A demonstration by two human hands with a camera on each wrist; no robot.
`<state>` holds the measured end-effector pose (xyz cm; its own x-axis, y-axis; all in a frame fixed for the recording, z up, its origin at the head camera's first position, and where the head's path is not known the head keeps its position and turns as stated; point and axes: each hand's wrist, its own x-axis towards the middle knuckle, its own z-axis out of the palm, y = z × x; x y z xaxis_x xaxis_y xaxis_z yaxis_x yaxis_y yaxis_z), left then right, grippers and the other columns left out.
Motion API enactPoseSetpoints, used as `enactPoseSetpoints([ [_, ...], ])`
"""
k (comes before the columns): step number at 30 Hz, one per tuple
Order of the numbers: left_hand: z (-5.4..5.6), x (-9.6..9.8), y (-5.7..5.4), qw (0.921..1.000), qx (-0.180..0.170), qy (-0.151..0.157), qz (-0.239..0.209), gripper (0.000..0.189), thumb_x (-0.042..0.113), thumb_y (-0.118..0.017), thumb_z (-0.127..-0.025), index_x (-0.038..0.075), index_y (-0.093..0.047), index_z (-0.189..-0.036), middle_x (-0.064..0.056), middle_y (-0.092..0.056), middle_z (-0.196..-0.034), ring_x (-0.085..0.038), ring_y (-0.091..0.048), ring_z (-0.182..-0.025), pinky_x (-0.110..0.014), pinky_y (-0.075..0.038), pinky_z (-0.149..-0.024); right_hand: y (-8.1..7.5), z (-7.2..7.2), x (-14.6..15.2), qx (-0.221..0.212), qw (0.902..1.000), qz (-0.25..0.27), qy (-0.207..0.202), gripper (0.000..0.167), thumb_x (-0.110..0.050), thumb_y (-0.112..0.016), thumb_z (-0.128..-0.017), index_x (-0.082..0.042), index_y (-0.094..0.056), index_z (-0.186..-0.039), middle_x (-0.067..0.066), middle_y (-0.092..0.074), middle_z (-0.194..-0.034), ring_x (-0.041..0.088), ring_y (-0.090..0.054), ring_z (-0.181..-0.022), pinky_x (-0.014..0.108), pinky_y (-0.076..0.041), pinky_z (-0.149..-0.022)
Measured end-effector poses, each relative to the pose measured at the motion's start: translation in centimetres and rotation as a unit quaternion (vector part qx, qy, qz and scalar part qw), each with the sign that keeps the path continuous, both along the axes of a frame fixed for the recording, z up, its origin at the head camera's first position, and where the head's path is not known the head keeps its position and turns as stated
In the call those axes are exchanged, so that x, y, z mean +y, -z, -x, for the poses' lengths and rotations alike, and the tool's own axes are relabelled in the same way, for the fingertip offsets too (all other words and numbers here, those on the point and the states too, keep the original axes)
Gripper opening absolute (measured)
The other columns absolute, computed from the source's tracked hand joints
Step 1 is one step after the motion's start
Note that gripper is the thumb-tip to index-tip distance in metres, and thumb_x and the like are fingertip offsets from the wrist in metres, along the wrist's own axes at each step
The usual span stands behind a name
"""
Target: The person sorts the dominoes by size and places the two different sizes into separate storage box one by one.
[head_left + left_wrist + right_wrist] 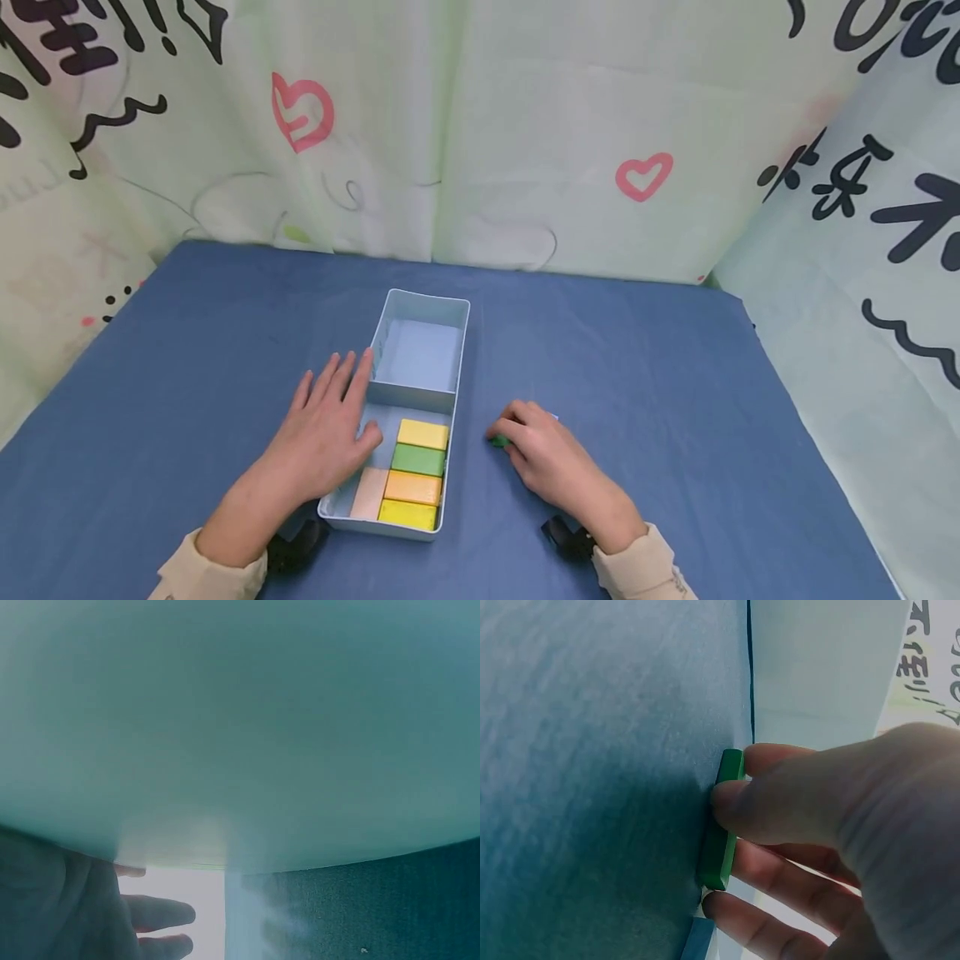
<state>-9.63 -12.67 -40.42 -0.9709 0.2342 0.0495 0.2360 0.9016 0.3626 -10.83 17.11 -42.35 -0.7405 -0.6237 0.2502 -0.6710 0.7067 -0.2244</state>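
Observation:
A light blue two-part box (401, 525) stands on the blue cloth. My left hand (322, 433) lies along its left wall with fingers straight, the index fingertip right at the rim and the thumb reaching over the near compartment. In the left wrist view, the pale box wall (247, 735) fills most of the picture, with some fingers (157, 911) below it. To the right of the box, my right hand (551, 454) pinches a green block (718, 847) between thumb and fingers, close to the cloth. Below that block, a blue piece (697, 939) shows near a fingertip.
In the near compartment lie a yellow block (423, 433), a green one (417, 459), an orange one (413, 487), a brighter yellow one (408, 514) and a pale pink one (370, 493). The far compartment's floor (417, 354) is bare. A printed curtain (517, 125) hangs behind the table.

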Motion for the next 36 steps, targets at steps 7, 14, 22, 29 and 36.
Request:
enactPoseSetpoints([
  [7, 0.1, 0.0, 0.0, 1.0, -0.001, 0.002, 0.002, 0.077, 0.028, -0.049, -0.094, 0.007, -0.014, -0.16, -0.023, -0.025, -0.161, -0.044, -0.019, -0.15, -0.067, -0.015, -0.118, -0.4, 0.2, 0.1, -0.003, 1.0, 0.005, 0.006, 0.026, 0.006, -0.068, -0.086, -0.016, -0.075, -0.099, -0.001, -0.061, -0.096, 0.014, -0.055, -0.083, 0.028, -0.049, -0.07],
  [14, 0.2, 0.1, 0.0, 1.0, -0.002, 0.001, -0.005, 0.078, 0.027, -0.049, -0.094, 0.008, -0.011, -0.16, -0.021, -0.023, -0.163, -0.043, -0.017, -0.151, -0.066, -0.013, -0.118, -0.6, 0.6, 0.3, 0.0, 0.9998, 0.02, 0.003, 0.026, 0.005, -0.066, -0.088, -0.015, -0.075, -0.1, 0.0, -0.06, -0.097, 0.014, -0.054, -0.085, 0.027, -0.05, -0.071],
  [22, 0.2, 0.2, 0.2, 1.0, 0.001, 0.005, 0.0, 0.078, 0.027, -0.049, -0.094, 0.007, -0.012, -0.16, -0.022, -0.025, -0.162, -0.044, -0.018, -0.15, -0.067, -0.015, -0.117, -1.3, 1.0, 0.4, 0.002, 0.9989, 0.044, 0.016, 0.024, 0.003, -0.069, -0.087, -0.015, -0.075, -0.101, -0.001, -0.06, -0.098, 0.013, -0.054, -0.085, 0.027, -0.049, -0.07],
  [29, 0.2, 0.2, 0.4, 1.0, -0.006, 0.005, -0.004, 0.078, 0.027, -0.049, -0.095, 0.007, -0.012, -0.16, -0.022, -0.025, -0.162, -0.044, -0.018, -0.151, -0.067, -0.014, -0.117, -3.6, 2.2, -0.1, 0.021, 0.9987, 0.045, 0.011, 0.024, 0.003, -0.07, -0.086, -0.014, -0.076, -0.103, 0.0, -0.061, -0.1, 0.015, -0.055, -0.087, 0.026, -0.05, -0.069],
  [36, 0.1, 0.2, 0.5, 1.0, 0.007, 0.004, -0.004, 0.078, 0.027, -0.05, -0.094, 0.007, -0.013, -0.16, -0.022, -0.026, -0.161, -0.044, -0.019, -0.15, -0.067, -0.015, -0.117, -5.7, 3.3, -1.3, 0.048, 0.9976, 0.048, -0.005, 0.027, 0.005, -0.066, -0.088, -0.014, -0.075, -0.104, 0.002, -0.062, -0.103, 0.017, -0.056, -0.09, 0.026, -0.05, -0.069],
])
